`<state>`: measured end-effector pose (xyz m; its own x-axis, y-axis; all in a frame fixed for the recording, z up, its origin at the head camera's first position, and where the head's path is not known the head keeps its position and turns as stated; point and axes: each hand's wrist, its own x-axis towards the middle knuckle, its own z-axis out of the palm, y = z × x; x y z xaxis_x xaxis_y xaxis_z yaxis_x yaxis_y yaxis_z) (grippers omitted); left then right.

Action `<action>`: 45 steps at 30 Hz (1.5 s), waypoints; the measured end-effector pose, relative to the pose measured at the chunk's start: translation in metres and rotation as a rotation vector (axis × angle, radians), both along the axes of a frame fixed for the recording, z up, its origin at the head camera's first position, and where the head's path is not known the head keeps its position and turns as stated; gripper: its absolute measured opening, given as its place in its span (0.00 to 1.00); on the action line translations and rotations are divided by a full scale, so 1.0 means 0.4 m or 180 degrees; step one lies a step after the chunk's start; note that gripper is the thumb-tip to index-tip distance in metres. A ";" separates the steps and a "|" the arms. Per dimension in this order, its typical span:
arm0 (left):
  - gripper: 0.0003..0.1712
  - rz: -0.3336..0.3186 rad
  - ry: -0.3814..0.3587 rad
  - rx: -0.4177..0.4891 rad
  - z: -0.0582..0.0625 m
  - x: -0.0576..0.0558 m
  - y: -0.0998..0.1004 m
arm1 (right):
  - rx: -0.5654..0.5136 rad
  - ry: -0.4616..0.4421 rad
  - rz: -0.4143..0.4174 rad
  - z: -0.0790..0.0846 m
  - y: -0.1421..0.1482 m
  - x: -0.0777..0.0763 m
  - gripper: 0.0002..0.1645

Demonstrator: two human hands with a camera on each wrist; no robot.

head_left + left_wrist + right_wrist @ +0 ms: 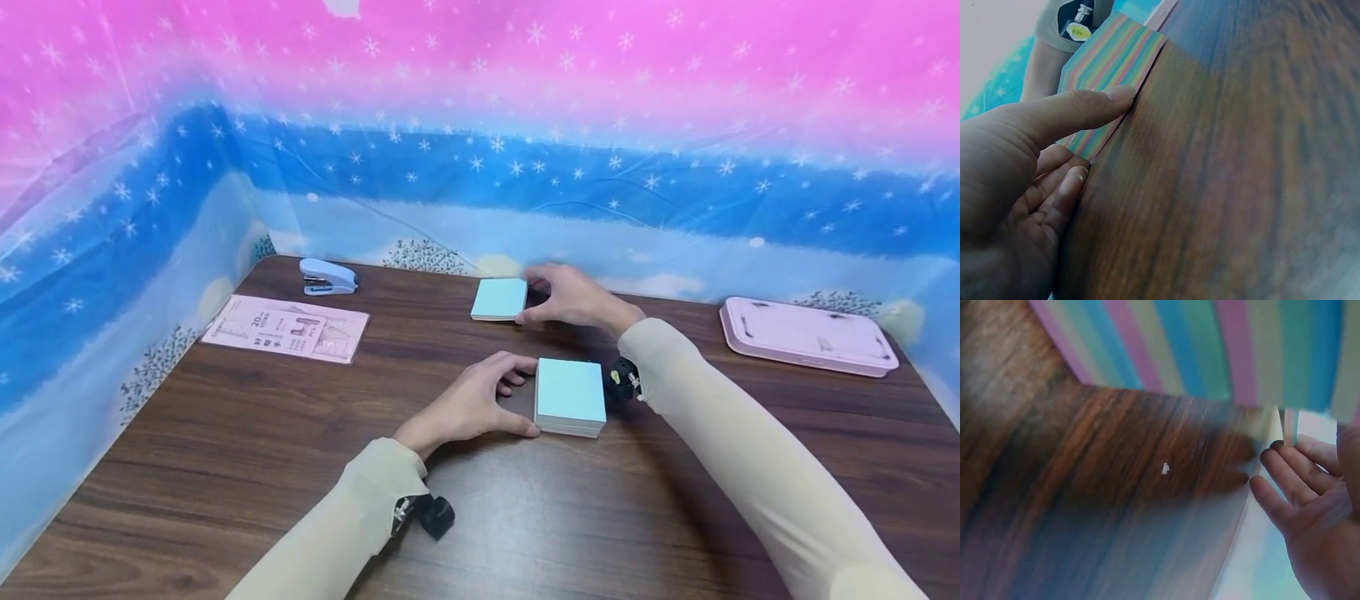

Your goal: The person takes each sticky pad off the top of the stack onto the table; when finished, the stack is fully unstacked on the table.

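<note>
Note stack (570, 389), mint top, striped sides: on the bench (187, 467), taken as centre of the dial in the head view. Note pad (499, 297), thinner, mint top: at 11 o'clock, near the bench's far edge. Left hand (476, 400): at 9 o'clock; grip parted about as wide as the stack's side, thumb and forefinger curled about its left corners. Right hand (576, 297): at 12 o'clock; grip parted similarly, thumb and fingers about the pad's right end; firmness of hold cannot be told. Handling, as judged: light, even pressure low on the edges, so the sheets stay square; left hand steadying the stack, right forearm lifted well over it; pad held in from the far edge. Surface: dark brown wood grain, sheen towards 6 o'clock. Also on it: blue stapler (330, 277) at 10 o'clock; pink printed packet (288, 329) between 9 and 10; pink case (810, 336) between 2 and 3. Room: backdrop cloth (480, 167) in pink, blue and white, snowflake pattern, hung behind the bench and along its left side
</note>
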<state>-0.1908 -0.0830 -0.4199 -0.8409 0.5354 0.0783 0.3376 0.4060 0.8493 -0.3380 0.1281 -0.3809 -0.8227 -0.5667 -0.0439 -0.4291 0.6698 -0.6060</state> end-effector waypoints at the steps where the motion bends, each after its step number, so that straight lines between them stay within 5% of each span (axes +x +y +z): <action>1: 0.47 0.0000 0.0000 -0.0002 -0.001 0.000 0.000 | 0.0014 -0.0008 0.0015 0.001 -0.003 0.000 0.51; 31: 0.47 0.0008 0.0023 0.0026 -0.001 0.002 0.002 | 0.0149 0.0083 -0.0046 -0.011 -0.027 0.015 0.52; 45: 0.47 0.0024 -0.0019 0.0037 0.000 0.002 0.004 | -0.0380 0.0081 -0.0304 0.053 0.087 0.096 0.46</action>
